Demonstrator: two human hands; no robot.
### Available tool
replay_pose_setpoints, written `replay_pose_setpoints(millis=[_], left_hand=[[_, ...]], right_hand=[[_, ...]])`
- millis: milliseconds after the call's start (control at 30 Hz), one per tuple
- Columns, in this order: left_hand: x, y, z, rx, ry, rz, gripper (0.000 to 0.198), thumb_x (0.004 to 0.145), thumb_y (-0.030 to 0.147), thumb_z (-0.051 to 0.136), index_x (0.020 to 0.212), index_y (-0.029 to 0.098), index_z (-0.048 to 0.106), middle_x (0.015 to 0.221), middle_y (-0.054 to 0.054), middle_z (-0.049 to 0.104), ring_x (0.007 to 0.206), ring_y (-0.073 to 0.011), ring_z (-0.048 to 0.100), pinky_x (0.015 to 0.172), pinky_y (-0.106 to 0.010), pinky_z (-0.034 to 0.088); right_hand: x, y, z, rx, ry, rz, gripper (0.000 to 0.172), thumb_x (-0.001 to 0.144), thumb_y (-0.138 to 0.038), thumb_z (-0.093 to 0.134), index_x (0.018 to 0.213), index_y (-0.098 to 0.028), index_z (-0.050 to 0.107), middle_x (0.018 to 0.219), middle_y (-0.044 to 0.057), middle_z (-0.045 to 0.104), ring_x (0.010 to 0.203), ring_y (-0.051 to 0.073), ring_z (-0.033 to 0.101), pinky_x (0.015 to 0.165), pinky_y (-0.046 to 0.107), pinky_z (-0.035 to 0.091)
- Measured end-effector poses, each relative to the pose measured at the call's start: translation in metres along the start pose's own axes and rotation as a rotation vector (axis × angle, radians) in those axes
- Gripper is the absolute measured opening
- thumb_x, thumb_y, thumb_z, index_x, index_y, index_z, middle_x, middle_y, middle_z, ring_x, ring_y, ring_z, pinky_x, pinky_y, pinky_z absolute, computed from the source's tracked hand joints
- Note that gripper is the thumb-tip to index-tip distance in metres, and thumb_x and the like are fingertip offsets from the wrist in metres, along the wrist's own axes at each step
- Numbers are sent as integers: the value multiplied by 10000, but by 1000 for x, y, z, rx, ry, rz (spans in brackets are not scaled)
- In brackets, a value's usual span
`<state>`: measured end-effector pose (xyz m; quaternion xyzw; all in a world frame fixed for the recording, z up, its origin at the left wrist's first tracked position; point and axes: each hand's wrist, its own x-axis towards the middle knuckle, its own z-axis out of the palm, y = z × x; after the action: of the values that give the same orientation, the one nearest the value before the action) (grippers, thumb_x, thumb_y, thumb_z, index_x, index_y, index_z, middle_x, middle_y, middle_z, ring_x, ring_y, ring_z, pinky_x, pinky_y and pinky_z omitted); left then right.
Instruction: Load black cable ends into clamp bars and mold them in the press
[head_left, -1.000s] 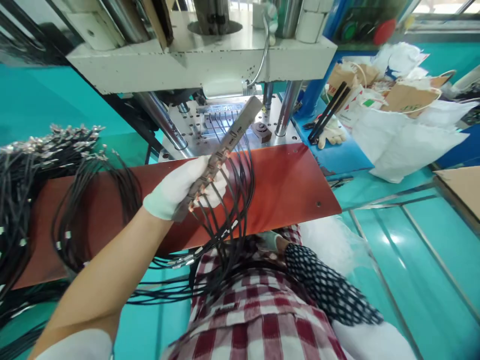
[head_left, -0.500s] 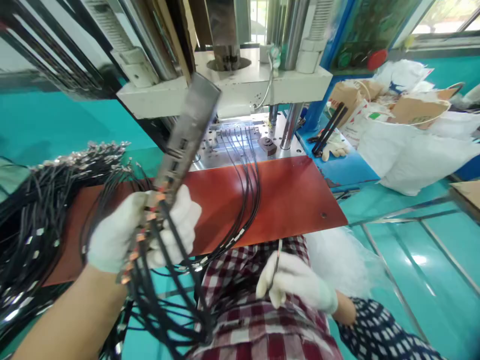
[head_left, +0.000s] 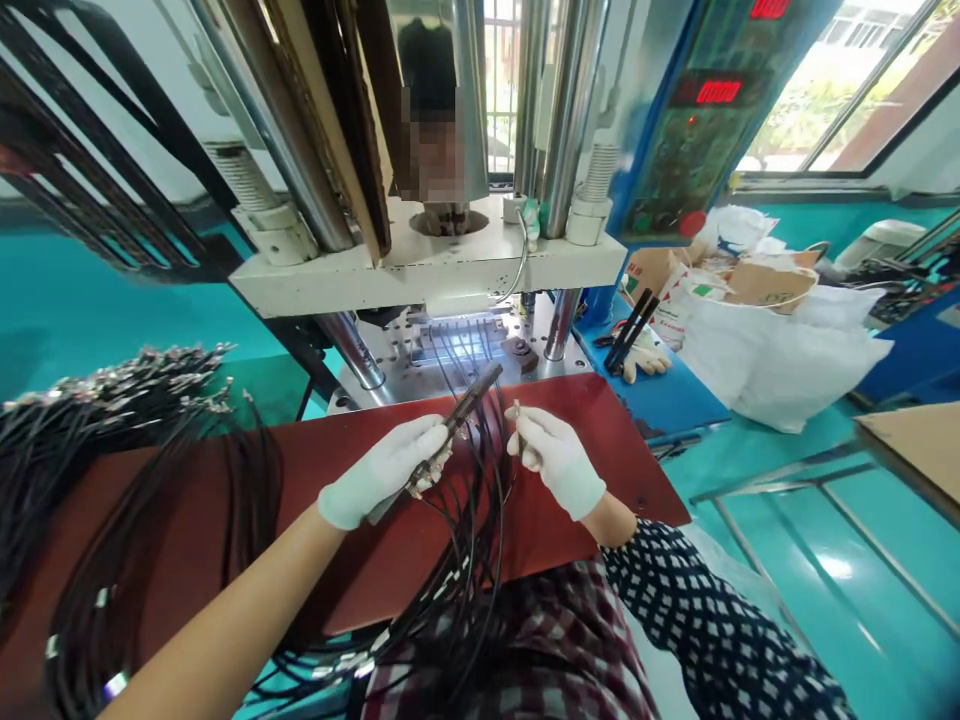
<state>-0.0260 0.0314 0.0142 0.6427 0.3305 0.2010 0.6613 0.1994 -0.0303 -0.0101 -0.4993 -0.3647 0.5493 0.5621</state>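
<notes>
Clasping a metal bar [head_left: 475, 393] at a slant in the curled left hand [head_left: 394, 465], over the red-brown board [head_left: 611, 430] in front of the press [head_left: 330, 285]. Pinching a thin cable end [head_left: 516, 410] in the nearly closed right hand [head_left: 556, 460], beside trailing black cables [head_left: 474, 540].

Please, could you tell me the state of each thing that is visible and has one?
Left hand: gloved, closed on metal bar
Right hand: gloved, pinching a cable end
Metal bar: slanted, over the red board
Press plate: raised, apart from the bed
Lower digit display: lit red
Red board: lying flat
Left-side cables: heaped together
Spare glove: unworn
</notes>
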Motion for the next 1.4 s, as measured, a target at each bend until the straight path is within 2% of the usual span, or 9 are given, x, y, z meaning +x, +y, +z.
replay_pose_setpoints(millis=[100,267,400,633,900,1100,1167,1300,1400], left_hand=[[6,-13,-6,53,-3,9,386,953,543,470,924,159,495,741,29,460,555,-57,431,454,-169,413],[3,-23,-12,138,-5,-2,405,953,557,461,861,163,476,683,40,463,547,-63,447,469,-176,399],[0,-20,-14,122,7,-27,429,940,579,465,851,160,488,695,31,487,554,-70,471,476,-192,411],[0,-13,-12,28,-23,-63,448,925,593,475,806,162,464,669,38,473,525,-67,448,450,-191,399],[-2,-12,-8,152,-21,-49,410,946,570,442,833,177,457,685,42,477,562,-89,468,492,-214,394],[0,-16,-7,448,62,123,382,973,512,416,812,171,479,711,38,454,636,-104,427,607,-246,358],[-1,-17,-6,460,70,122,388,979,513,400,815,171,484,711,37,464,641,-107,428,616,-249,353],[-3,-18,-6,461,84,103,412,973,537,395,800,174,483,695,33,478,624,-112,439,596,-248,345],[-3,-18,-6,442,85,92,414,970,546,401,803,175,480,681,36,482,606,-108,446,584,-243,347]], right_hand=[[3,-1,10,-57,34,63,376,754,-484,677,903,-139,653,606,-1,623,439,54,392,414,202,251],[7,-9,22,-422,54,-34,261,721,-382,735,857,-162,698,629,3,640,582,123,545,550,250,409],[12,-16,26,-708,-67,-133,227,874,-355,587,742,-186,660,567,-32,574,559,107,511,633,265,412],[25,-13,27,-470,-302,-78,292,898,-235,443,614,-192,496,456,-45,473,472,97,433,527,242,346],[28,-15,30,-468,-321,30,286,874,-215,438,592,-190,479,432,-38,486,430,89,411,454,234,282],[26,-9,25,-597,-340,-129,330,949,-318,423,646,-204,484,527,-33,511,513,109,465,578,249,392],[22,-10,24,-752,-309,-197,319,950,-334,442,666,-204,512,586,-24,544,558,115,500,624,255,409],[13,-9,25,-1107,-63,-336,134,868,-302,562,849,-205,654,625,-25,613,543,116,515,614,253,396],[10,-6,28,-1297,27,-496,160,867,-277,558,816,-195,685,616,-13,639,527,111,513,606,254,372]])
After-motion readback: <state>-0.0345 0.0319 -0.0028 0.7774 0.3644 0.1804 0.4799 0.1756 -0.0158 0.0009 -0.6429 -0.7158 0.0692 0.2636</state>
